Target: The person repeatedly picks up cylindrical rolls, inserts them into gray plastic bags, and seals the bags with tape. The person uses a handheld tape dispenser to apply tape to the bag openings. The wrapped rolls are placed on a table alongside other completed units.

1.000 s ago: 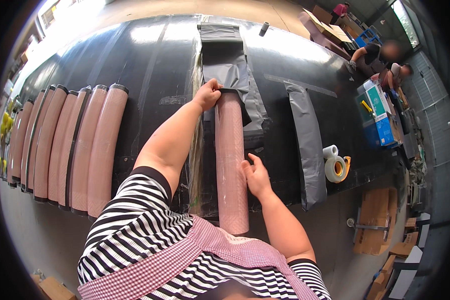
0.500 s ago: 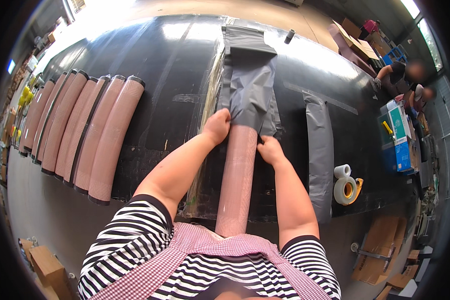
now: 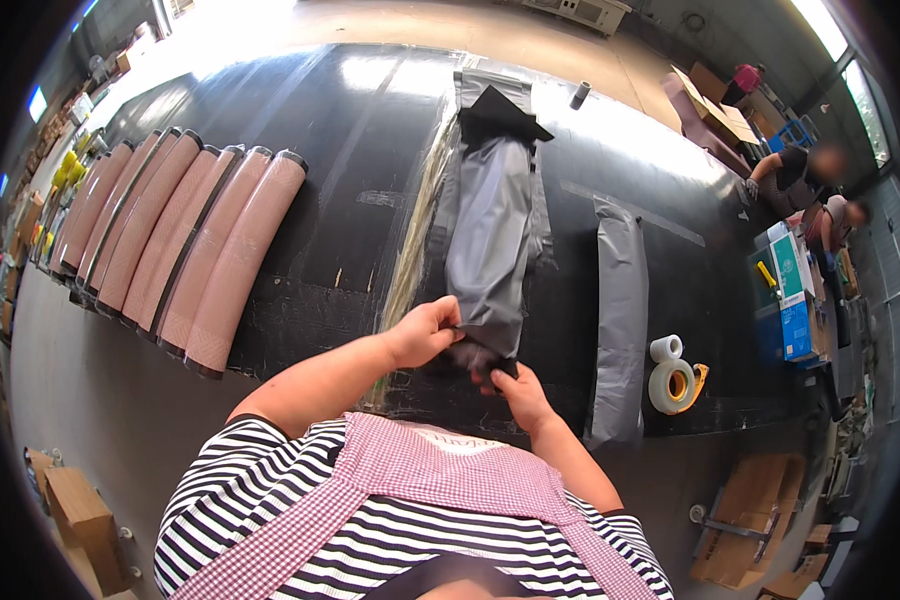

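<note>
Grey plastic sleeve (image 3: 490, 250): located on the black table (image 3: 320, 240) directly in front of you, lying lengthwise with its mouth toward you and a black film flap (image 3: 500, 115) turned up at the far end.

Hand state: your left hand (image 3: 425, 332) is closed in a pinch on the left edge of the mouth; your right hand (image 3: 525, 396) pinches the right edge, lower down. A blurred brownish patch shows between them; what it is cannot be made out.

Handling: treat the film as light, limp and slippery. The rounded bulge suggests a roll inside, probably like the pink rolls (image 3: 235, 270) at your left; expect the filled length to be stiff, fairly heavy and not fragile. Grip the film at both sides of the mouth, where it is loose; avoid sharp pulls, which could stretch or tear it. To lift, support the body from beneath at two spaced points.

Surface: scuffed, marked with tape strips. More grey film lies beneath the sleeve. To its right, apart from it, lies a grey package (image 3: 620, 320), with a tape roll (image 3: 670, 388) beyond.

Room: co-workers (image 3: 800, 175) stand at far right; cardboard boxes (image 3: 80, 500) sit on the floor at left.
</note>
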`<state>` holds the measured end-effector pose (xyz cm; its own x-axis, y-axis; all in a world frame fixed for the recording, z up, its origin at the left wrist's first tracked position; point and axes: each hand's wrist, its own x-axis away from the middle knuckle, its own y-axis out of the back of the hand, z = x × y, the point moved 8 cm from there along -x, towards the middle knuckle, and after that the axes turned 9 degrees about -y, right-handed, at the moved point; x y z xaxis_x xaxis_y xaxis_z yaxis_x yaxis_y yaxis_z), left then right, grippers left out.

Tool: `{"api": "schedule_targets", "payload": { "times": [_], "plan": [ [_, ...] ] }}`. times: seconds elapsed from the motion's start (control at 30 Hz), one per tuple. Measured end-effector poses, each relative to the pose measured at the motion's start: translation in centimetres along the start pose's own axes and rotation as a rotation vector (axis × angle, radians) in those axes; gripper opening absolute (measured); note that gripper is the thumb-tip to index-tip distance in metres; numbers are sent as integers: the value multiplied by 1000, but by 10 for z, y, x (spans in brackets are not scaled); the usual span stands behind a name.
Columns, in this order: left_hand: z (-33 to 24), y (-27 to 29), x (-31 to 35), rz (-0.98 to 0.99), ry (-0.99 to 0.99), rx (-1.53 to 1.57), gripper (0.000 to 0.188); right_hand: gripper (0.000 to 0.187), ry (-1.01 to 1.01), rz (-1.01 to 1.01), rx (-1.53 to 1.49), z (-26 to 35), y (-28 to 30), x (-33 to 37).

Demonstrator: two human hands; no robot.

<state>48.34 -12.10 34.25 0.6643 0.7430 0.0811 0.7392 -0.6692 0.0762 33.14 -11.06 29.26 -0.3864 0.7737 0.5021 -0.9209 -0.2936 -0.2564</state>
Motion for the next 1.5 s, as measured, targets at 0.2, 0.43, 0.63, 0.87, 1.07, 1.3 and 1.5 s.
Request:
{"api": "schedule_targets", "payload": {
  "times": [0.2, 0.43, 0.63, 0.87, 1.07, 1.3, 1.5],
  "plan": [
    [24, -26, 59, 179, 136, -230, 16, 22, -468, 335, 315, -79, -8, 50],
    [13, -25, 80, -383, -89, -632, 77, 20, -457, 319, 312, -93, 3, 58],
    [122, -61, 117, -466, 347, 101, 43, 17, -320, 105, 156, -101, 6, 72],
    [120, -65, 163, -552, 566, 121, 25, 13, -524, -59, 37, -149, 16, 95],
    [-22, -80, 121, -349, -543, -940, 22, 4, -303, -93, -98, -145, 7, 105],
    [17, -147, 53, 30, -440, -805, 15, 12, 71, -264, 225, -121, -4, 112],
    [2, -137, 49, -44, -426, -698, 7, 7, 231, -384, 462, -97, -3, 122]
  ]
}}
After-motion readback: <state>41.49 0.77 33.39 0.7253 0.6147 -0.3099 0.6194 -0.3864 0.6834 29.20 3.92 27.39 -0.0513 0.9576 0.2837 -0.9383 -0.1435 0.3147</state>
